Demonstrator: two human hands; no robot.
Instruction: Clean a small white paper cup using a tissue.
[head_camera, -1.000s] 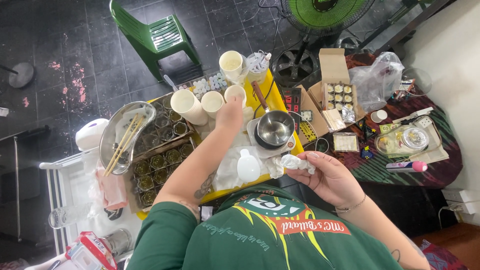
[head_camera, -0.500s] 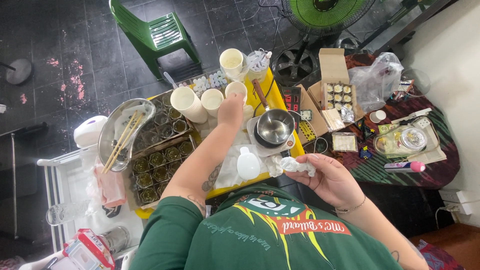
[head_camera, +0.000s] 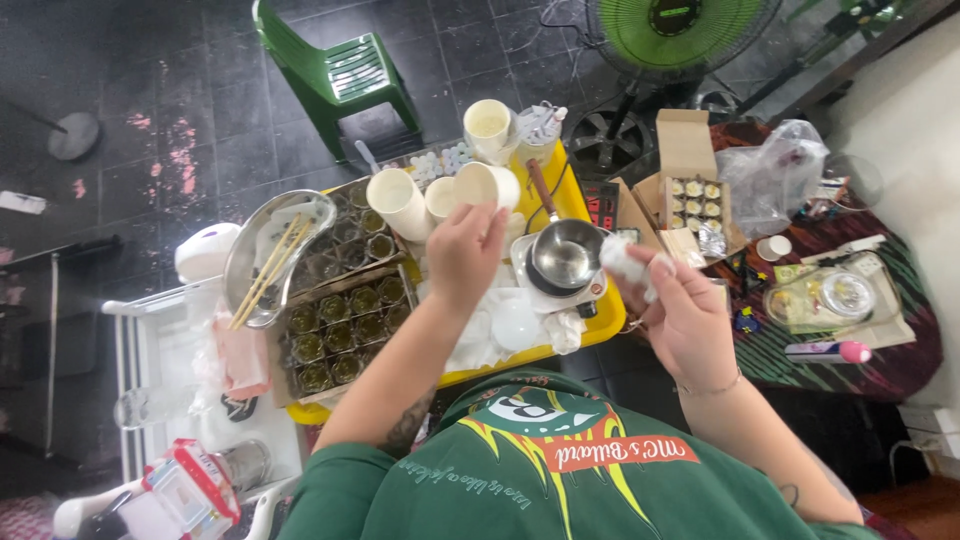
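Above the yellow tray (head_camera: 600, 325) on the counter, gripping a cream cup (head_camera: 487, 186) with the left hand (head_camera: 462, 255) at twelve o'clock and pinching a crumpled white cloth (head_camera: 628, 262) in the closed right hand (head_camera: 685, 318) at two. Judging the cup light, stiff and likely slick, best taken around its wall; judging the cloth soft and easy anywhere.

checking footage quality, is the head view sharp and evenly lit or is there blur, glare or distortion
Head view: daylight is even, no hard shadows; glare shows on the steel saucepan and metal bowl; the right hand with its white wad is slightly motion-blurred; the left hand is sharper; wide-angle bending appears towards the edges.
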